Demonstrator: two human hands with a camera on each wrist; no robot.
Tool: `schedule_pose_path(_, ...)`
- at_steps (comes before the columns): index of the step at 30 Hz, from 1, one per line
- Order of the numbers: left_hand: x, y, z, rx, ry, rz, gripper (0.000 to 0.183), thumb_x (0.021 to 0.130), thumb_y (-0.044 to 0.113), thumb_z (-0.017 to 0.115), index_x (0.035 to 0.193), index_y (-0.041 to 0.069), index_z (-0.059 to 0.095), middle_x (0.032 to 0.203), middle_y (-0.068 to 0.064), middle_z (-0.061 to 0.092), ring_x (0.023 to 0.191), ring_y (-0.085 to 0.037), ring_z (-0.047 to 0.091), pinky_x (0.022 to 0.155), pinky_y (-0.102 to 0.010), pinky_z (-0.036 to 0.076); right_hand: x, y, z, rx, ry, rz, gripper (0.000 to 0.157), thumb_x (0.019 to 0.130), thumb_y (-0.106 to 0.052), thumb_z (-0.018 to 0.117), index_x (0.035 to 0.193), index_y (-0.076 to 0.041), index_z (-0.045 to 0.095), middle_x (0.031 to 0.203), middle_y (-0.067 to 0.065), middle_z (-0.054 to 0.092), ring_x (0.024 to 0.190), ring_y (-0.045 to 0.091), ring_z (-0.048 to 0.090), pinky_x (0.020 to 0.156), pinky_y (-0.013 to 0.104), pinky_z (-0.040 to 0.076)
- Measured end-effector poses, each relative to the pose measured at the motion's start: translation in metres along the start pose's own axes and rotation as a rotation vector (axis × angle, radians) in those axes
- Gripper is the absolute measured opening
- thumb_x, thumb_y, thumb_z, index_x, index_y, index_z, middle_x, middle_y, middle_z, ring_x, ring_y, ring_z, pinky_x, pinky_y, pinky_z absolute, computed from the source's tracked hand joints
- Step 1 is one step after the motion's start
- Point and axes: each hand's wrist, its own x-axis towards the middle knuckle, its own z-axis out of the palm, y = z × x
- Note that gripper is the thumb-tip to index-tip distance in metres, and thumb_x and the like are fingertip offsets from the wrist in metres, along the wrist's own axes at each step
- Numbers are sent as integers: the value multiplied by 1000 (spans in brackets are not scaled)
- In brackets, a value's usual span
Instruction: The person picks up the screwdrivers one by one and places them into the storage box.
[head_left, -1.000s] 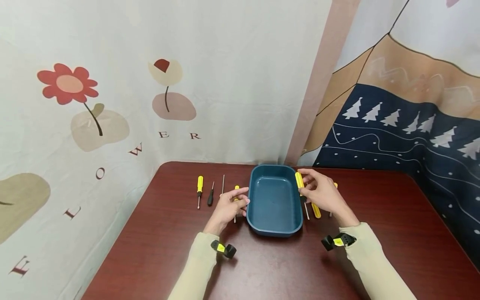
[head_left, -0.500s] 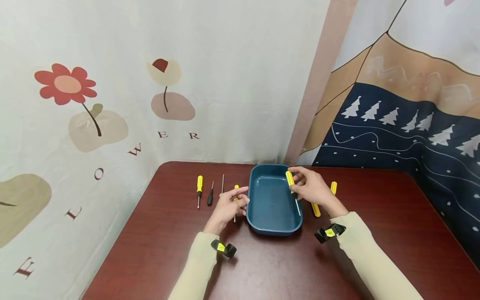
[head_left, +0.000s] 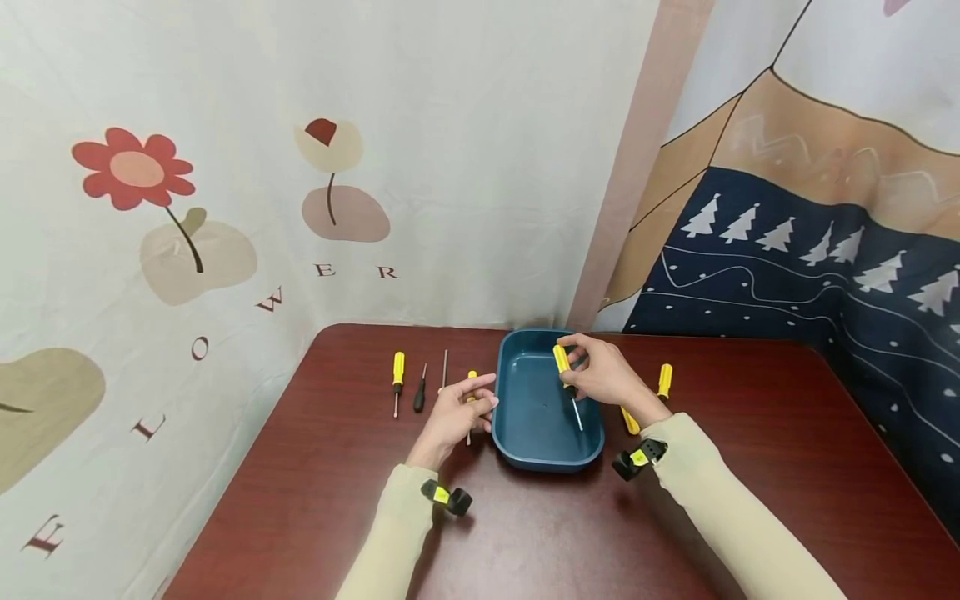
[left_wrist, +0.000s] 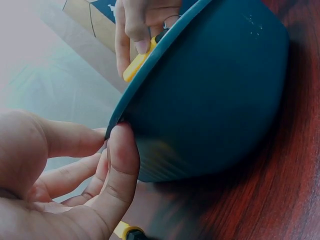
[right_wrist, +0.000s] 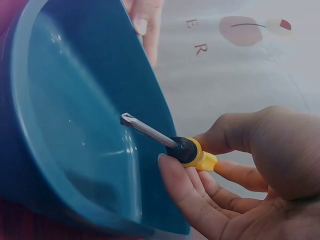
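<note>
A yellow-handled screwdriver (right_wrist: 150,134) with a black collar is pinched in my right hand (head_left: 600,371) over the blue plastic tub (head_left: 551,462). Its metal shaft slants down into the tub, and a cross-shaped tip shows in the right wrist view. My left hand (head_left: 453,417) pinches the tub's left rim (left_wrist: 117,112) between thumb and fingers. Under that hand lies another yellow screwdriver (head_left: 472,375), partly hidden. The inside of the tub, as far as it shows, holds nothing lying on its floor.
On the table's left lie a yellow screwdriver (head_left: 398,371), a small black one (head_left: 420,396) and a metal shaft (head_left: 445,367) half covered by my left hand. Right of the tub are two more yellow handles, one (head_left: 665,379) farther out and one (head_left: 630,422) beside my right wrist.
My right hand has carried the screwdriver leftward, from beside the tub's right rim to above its inside. The left hand has stayed at the left rim.
</note>
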Motion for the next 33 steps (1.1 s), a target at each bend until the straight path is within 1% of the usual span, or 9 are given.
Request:
schedule_pose_path(3, 0, 0, 0, 1, -3, -2, 46, 87, 4, 63, 131, 9, 55, 90, -6, 59, 64, -16, 59, 55, -26, 55, 3, -2, 4, 11, -9, 5, 53, 83, -11, 67, 132, -11, 50, 102, 12, 53, 66, 19, 61, 56, 35, 58)
schedule_pose_path(8, -1, 2, -1, 7, 11, -4, 45, 87, 3, 63, 131, 9, 55, 89, -6, 59, 63, -16, 58, 53, -26, 55, 10, -4, 11, 41, -28, 6, 55, 82, -11, 68, 134, -9, 49, 101, 13, 53, 62, 20, 62, 59, 40, 58)
schedule_pose_path(11, -2, 3, -1, 20, 10, 0, 45, 87, 4, 63, 131, 9, 54, 90, -6, 59, 64, -16, 58, 54, -27, 55, 14, -5, 14, 49, -36, 22, 55, 81, -11, 69, 133, -9, 50, 101, 13, 53, 60, 20, 63, 60, 42, 58)
schedule_pose_path(18, -1, 4, 0, 35, -7, 0, 45, 88, 7, 63, 132, 11, 54, 94, -9, 59, 68, -19, 59, 57, -28, 56, 21, -4, 21, 53, -55, 69, 53, 82, -12, 69, 132, -10, 51, 101, 13, 53, 59, 20, 65, 60, 40, 59)
schedule_pose_path(21, 0, 4, -1, 30, -14, -11, 46, 88, 8, 63, 133, 11, 53, 96, -10, 59, 70, -21, 59, 59, -30, 57, 24, -4, 24, 48, -63, 71, 53, 82, -12, 69, 132, -10, 51, 100, 14, 53, 60, 21, 66, 61, 41, 58)
schedule_pose_path(23, 0, 4, -1, 29, -24, -18, 47, 89, 8, 63, 134, 11, 52, 97, -10, 59, 70, -21, 60, 61, -34, 57, 26, -4, 25, 39, -65, 71, 52, 83, -11, 68, 132, -9, 50, 99, 14, 53, 61, 22, 66, 61, 42, 58)
schedule_pose_path(28, -4, 13, -1, 41, -49, -30, 49, 89, 5, 61, 136, 7, 49, 98, -11, 58, 69, -20, 60, 69, -45, 57, 31, -6, 30, 9, -70, 90, 53, 82, -13, 69, 131, -9, 51, 96, 12, 53, 61, 22, 66, 61, 41, 58)
schedule_pose_path(30, -7, 18, 1, 47, -50, -31, 48, 89, 4, 60, 136, 5, 48, 97, -12, 58, 70, -21, 60, 69, -45, 57, 33, -7, 33, 2, -77, 100, 53, 82, -13, 69, 131, -9, 50, 95, 12, 53, 61, 21, 66, 61, 40, 58)
schedule_pose_path(33, -14, 25, 2, 51, -44, -24, 47, 90, 3, 59, 136, 4, 49, 97, -13, 58, 71, -22, 60, 67, -41, 58, 36, -10, 37, 5, -94, 106, 53, 82, -13, 69, 131, -8, 49, 94, 13, 53, 60, 18, 65, 61, 39, 59)
